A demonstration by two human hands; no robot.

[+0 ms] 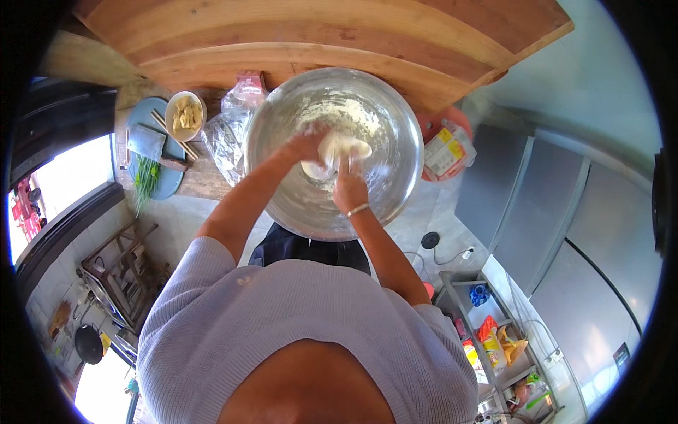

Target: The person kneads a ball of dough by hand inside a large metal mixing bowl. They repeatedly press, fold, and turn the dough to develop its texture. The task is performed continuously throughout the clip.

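Note:
A large shiny metal bowl [402, 152] stands in front of me, its inner wall streaked with flour. Inside it a pale lump of dough [344, 148] is lifted and stretched between my hands. My left hand [311, 143], somewhat blurred, grips the dough's left side. From below, my right hand [350, 187] holds its near edge, fingers closed against it; a light bracelet circles that wrist. Loose dry flour [357, 116] lies along the far inside of the bowl. The dough's underside is hidden by my hands.
Left of the bowl are a crumpled clear plastic bag [224, 141], a small bowl with yellowish pieces [186, 116], and a blue board [169, 180] bearing a cleaver [146, 141], chopsticks and green stalks. A red basin [431, 127] with a package sits right. A wooden panel [318, 56] rises behind.

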